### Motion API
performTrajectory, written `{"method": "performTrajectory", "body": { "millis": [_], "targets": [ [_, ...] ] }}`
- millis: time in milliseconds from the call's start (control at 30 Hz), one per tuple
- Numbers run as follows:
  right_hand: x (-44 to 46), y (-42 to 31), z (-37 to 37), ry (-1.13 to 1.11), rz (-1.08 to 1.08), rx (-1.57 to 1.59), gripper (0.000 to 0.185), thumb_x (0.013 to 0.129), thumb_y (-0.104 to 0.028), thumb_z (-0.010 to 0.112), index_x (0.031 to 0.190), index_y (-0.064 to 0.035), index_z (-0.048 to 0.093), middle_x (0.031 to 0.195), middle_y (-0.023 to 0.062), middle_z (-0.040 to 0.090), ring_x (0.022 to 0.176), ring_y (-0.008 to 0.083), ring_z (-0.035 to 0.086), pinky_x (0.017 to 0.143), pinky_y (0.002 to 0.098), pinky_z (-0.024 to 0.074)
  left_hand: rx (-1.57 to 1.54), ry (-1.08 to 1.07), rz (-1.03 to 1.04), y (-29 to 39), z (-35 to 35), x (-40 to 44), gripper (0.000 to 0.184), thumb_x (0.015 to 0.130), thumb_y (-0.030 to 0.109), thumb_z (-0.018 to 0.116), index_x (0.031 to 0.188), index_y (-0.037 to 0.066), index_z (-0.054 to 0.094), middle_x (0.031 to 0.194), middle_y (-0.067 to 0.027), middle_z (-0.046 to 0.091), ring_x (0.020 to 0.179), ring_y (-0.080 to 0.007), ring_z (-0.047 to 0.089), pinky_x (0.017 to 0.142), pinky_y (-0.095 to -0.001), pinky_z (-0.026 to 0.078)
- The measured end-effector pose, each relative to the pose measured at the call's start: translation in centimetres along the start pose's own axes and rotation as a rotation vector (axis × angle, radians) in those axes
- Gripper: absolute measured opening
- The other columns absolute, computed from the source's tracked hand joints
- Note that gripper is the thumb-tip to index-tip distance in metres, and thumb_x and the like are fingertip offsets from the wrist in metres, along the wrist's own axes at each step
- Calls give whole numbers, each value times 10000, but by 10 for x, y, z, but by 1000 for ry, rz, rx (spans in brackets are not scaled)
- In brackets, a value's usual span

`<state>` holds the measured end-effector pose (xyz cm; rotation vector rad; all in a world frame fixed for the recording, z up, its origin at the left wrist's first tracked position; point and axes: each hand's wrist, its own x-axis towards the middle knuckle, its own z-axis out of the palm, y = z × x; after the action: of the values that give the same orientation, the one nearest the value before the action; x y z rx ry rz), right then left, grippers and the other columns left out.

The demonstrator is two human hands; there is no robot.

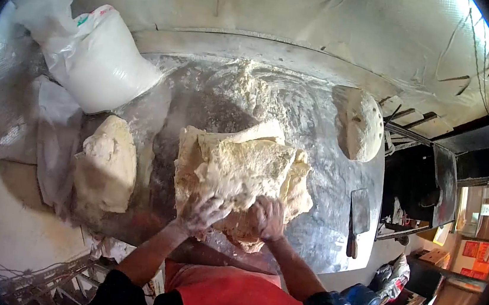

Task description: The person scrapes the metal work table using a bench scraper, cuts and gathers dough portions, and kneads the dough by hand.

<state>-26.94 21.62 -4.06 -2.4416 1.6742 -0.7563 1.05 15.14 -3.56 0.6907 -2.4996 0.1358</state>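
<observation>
A large slab of pale dough (pixel 245 170) lies on the floured metal table in front of me, its layers folded over and its edges ragged. At its near left edge, my left hand (pixel 205 214) has its floury fingers closed on the dough. My right hand (pixel 268 217) grips the near edge further right, its fingers curled and partly sunk in. Between the two hands a darker, rougher underside of the dough shows. Both thumbs are hard to make out.
A second dough lump (pixel 107 165) sits at left, near a white sack (pixel 102 60). A rounded loaf of dough (pixel 361 126) rests at the far right. A dough scraper (pixel 360 212) lies near the table's (pixel 327 244) right edge. Loose flour (pixel 251 85) is spread along the back.
</observation>
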Motion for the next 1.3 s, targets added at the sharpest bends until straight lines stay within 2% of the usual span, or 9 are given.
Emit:
{"method": "performTrajectory", "body": {
  "millis": [100, 233, 533, 767, 800, 833, 933, 1000, 1300],
  "targets": [
    [6, -28, -30, 3, 72, 83, 394, 850, -151, 658, 1236, -117, 587, 1291, 114, 606, 1195, 313, 576, 1010, 552, 431, -209, -311, -268, 37, -62, 6, 296, 931, 288, 674, 1175, 123, 710, 1212, -81, 631, 1217, -284, 569, 1068, -546, 433],
    [47, -12, -72, 87, 104, 186, 317, 836, -59, 695, 1146, -87, 638, 1194, 150, 639, 1090, 365, 619, 909, 497, 492, -498, 112, -514, 1, -48, 61, 386, 839, 68, 694, 1219, 73, 629, 1110, -139, 658, 1059, -320, 638, 928, -480, 521],
    [131, 24, -105, 136, 430, 361, 251, 914, -117, 709, 1147, -34, 665, 1096, 182, 662, 999, 346, 672, 842, 428, 551, -736, -368, -911, -159, 98, 216, 627, 867, 458, 714, 1332, 52, 604, 1309, -207, 640, 1195, -382, 613, 1031, -443, 482],
    [176, 61, -100, 99, 523, 413, 297, 930, -153, 700, 1193, -25, 645, 1149, 197, 655, 1048, 372, 659, 902, 443, 532, -763, -596, -448, -97, 102, 190, 656, 904, 461, 596, 1462, 134, 487, 1378, -128, 596, 1165, -316, 609, 1011, -488, 497],
    [186, 62, -100, 98, 501, 406, 307, 937, -163, 697, 1203, -22, 639, 1159, 195, 656, 1064, 364, 659, 915, 443, 528, -323, -1013, -303, -75, 9, 222, 504, 1002, 395, 518, 1410, 98, 527, 1476, -153, 506, 1354, -300, 488, 1094, -523, 406],
    [201, 59, -103, 98, 417, 394, 323, 951, -194, 684, 1225, -30, 630, 1195, 198, 645, 1086, 371, 651, 926, 446, 528, -443, -550, -151, -62, 26, 173, 495, 962, 393, 541, 1402, 168, 557, 1451, -140, 528, 1328, -302, 484, 1072, -501, 391],
    [203, 36, -78, -158, 476, 689, 459, 972, -428, 584, 1310, -117, 609, 1362, 190, 572, 1233, 431, 548, 1059, 585, 429, -292, -406, -283, -23, -7, 155, 514, 827, 458, 632, 1264, 188, 635, 1209, -105, 612, 1093, -341, 533, 993, -494, 404],
    [151, 27, -23, -193, 167, 127, 533, 934, -508, 558, 1349, -175, 600, 1380, 149, 575, 1297, 406, 498, 1134, 611, 316, -424, -554, -324, -16, 16, 138, 461, 777, 443, 692, 1157, 182, 663, 1116, -124, 603, 1075, -367, 539, 967, -519, 403],
    [158, 66, 15, -91, 225, 219, 542, 922, -456, 545, 1400, -202, 582, 1507, 102, 494, 1434, 357, 373, 1228, 562, 187, -361, -441, -418, -32, 89, 113, 440, 846, 460, 654, 1125, 125, 710, 1215, -155, 613, 1185, -371, 534, 1018, -569, 387]
  ]
}}
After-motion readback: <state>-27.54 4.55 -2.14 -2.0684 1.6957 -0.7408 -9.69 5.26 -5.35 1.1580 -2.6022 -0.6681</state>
